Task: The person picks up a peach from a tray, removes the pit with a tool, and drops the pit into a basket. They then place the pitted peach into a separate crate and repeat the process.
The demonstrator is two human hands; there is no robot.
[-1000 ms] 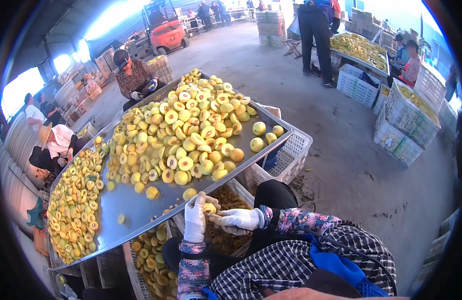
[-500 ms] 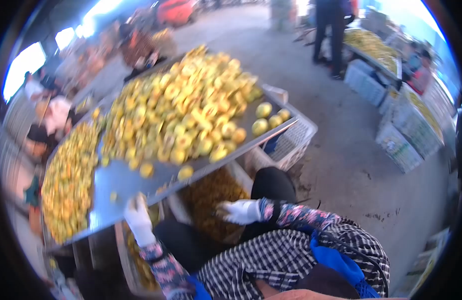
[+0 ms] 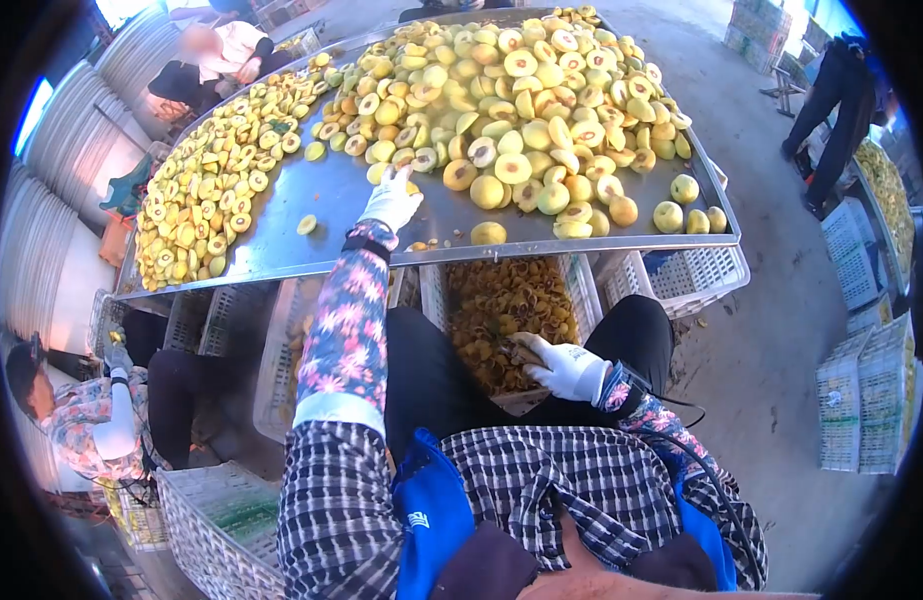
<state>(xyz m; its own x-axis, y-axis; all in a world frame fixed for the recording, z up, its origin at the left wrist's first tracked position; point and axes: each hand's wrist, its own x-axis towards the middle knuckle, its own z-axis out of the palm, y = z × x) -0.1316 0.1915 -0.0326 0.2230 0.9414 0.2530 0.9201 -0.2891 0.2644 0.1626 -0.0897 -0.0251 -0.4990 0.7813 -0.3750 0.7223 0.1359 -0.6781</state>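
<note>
The left hand (image 3: 391,203), in a white glove, reaches far over the metal counter (image 3: 291,252), its fingers pointing away from the wearer. A yellow fruit (image 3: 412,188) shows at the fingertips, on their right side; whether they are closed on it cannot be told. That fruit is mostly covered, so neither its long axis nor the way its cut face points can be read.

The right hand (image 3: 566,368), also gloved, is nearer and well apart from the left, its curled fingers pointing left over a white crate (image 3: 584,290) of brownish scraps (image 3: 511,300). I cannot tell whether it grips anything. The crate's long axis runs near to far, between the wearer's knees.

Beyond the left hand rises a large pile of halved fruit (image 3: 541,110); cut faces point various ways, one near half (image 3: 512,168) showing its face toward the wearer. A smaller pile (image 3: 206,205) lies left, and a lone piece (image 3: 307,224) sits on bare metal between. Four round fruits (image 3: 684,188) rest near the right corner. At near left a co-worker (image 3: 96,425) raises a gloved hand.
</note>
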